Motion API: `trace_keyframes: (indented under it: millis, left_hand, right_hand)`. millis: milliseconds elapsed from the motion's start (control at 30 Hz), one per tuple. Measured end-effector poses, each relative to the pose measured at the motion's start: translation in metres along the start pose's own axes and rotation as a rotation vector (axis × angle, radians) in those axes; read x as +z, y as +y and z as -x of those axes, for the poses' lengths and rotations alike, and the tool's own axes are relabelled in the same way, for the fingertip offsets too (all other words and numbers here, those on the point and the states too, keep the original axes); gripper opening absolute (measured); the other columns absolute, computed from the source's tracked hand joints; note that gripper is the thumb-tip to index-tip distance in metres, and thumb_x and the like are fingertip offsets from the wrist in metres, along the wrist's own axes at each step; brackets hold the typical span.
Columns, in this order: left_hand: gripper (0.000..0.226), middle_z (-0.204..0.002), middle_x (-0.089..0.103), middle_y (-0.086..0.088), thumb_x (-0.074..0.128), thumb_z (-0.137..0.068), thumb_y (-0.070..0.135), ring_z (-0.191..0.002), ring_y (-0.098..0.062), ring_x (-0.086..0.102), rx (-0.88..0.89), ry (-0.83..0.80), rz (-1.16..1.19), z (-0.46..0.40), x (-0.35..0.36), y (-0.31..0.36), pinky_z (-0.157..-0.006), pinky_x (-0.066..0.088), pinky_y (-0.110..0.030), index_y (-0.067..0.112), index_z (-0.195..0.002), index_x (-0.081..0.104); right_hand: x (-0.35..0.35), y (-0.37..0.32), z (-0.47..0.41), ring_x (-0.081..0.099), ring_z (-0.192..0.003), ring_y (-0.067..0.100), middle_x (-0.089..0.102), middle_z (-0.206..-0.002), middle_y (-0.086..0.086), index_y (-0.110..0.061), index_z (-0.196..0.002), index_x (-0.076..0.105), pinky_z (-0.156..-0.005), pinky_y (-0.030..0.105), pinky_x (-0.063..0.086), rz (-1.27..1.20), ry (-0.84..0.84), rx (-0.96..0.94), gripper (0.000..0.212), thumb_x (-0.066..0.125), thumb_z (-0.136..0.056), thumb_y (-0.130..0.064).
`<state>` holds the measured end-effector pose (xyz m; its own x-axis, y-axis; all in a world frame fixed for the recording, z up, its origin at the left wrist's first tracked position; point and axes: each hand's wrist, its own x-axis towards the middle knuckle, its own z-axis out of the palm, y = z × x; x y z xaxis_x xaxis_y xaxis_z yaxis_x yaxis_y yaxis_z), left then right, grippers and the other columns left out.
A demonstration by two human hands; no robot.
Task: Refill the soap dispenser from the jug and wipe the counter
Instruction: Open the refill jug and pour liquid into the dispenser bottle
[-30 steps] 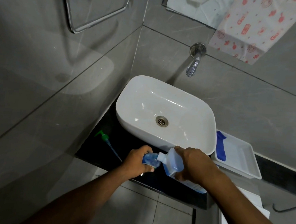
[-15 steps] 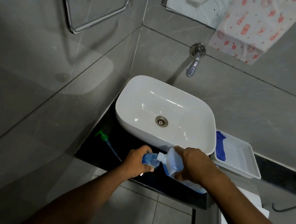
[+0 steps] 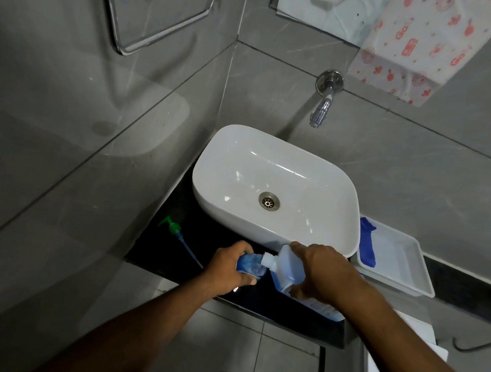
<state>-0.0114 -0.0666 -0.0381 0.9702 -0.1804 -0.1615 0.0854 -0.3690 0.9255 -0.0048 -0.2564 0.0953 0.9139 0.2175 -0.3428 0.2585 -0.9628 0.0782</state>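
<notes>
Head view: a person tilts the jug (image 3: 285,269) toward the dispenser (image 3: 250,264) at the front edge of the dark surface (image 3: 153,255), at 6 o'clock from the white basin (image 3: 277,189).

Left hand (image 3: 232,264) wraps the dispenser, its grip clamped on the bottle to keep the open mouth steady under the spout. Right hand (image 3: 324,271) has its grip clamped on the jug, tipping it so the white neck points at 9 o'clock and meets the dispenser's opening; the close contact likely limits spills.

Green pump (image 3: 171,226) lies off the bottle, at 10 o'clock from the left hand, its tube trailing across the surface, set aside so the mouth stays open for pouring.

White tray (image 3: 395,269) sits at 3 o'clock from the hands, just beside the basin, with a blue cloth (image 3: 367,242) at its near-left end, probably kept ready for the wipe. Tap (image 3: 320,115) projects from the wall at 12 o'clock.

Hidden: the hands cover most of both vessels, so the fill level and any flowing stream cannot be made out. Whether drips lie on the dark surface is too dim to tell. The jug's base is screened by the right forearm.
</notes>
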Motion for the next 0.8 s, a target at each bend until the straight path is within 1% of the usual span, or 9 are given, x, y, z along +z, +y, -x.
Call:
trace_keyframes:
  millis: [467,667,800]
  left_hand:
    - [0.050,-0.098,0.067,0.000,0.087,-0.062,0.014,-0.087,-0.012,0.066,0.001,-0.008,0.000,0.0002,-0.0006,0.0024,-0.074,0.057,-0.021,0.020,-0.101,0.057]
    - [0.050,-0.098,0.067,-0.001,0.087,-0.062,0.013,-0.087,-0.014,0.066,0.004,-0.004,-0.009,0.0005,-0.0009,0.0033,-0.078,0.057,-0.026,0.019,-0.101,0.057]
    - [0.049,-0.099,0.067,0.000,0.087,-0.062,0.014,-0.089,-0.014,0.066,0.000,-0.009,-0.012,0.0002,-0.0006,0.0040,-0.080,0.057,-0.027,0.021,-0.101,0.056]
  right_hand:
    - [-0.0008,0.0006,-0.0005,0.058,-0.109,0.023,0.060,-0.123,0.003,-0.029,-0.143,0.031,-0.090,0.036,0.049,0.003,-0.005,-0.013,0.098,0.082,-0.061,-0.043]
    - [0.0003,0.0002,-0.0027,0.059,-0.106,0.024,0.061,-0.120,0.004,-0.029,-0.140,0.033,-0.086,0.035,0.050,0.027,-0.020,-0.006,0.095,0.081,-0.060,-0.044]
    - [0.0022,0.0015,-0.0024,0.059,-0.105,0.023,0.062,-0.119,0.003,-0.030,-0.142,0.032,-0.086,0.034,0.050,0.027,0.016,-0.021,0.098,0.081,-0.058,-0.045]
